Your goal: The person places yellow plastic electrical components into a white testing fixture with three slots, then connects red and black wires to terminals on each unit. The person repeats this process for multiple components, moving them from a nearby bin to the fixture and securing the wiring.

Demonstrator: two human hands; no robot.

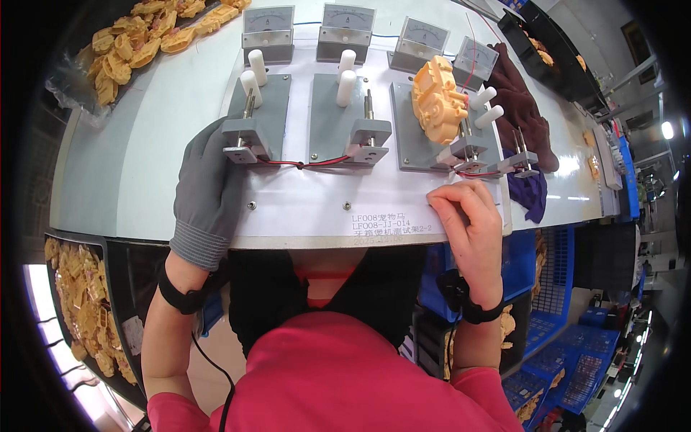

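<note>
My left hand (205,189), in a grey glove, rests against the left side of the leftmost grey test fixture (279,108). Its fingers reach forward beside the fixture's front block, which partly hides the tips. Bare, my right hand (471,227) is at the board's front right edge, its fingers curled and thumb drawn in, nothing visible between them. Ahead of it, a yellow plastic gearbox-like part (437,101) sits upright on the right-hand fixture (404,147), beside white pegs (486,106). The middle fixture (327,115) carries only its pegs and metal pins.
Several analog meters (347,32) line the board's back. Yellow parts pile at the far left (129,54) and in a bin (83,302) at lower left. Dark cloth (518,108) lies right; blue crates (551,288) stand below. Red and black wires (300,165) join the fixtures.
</note>
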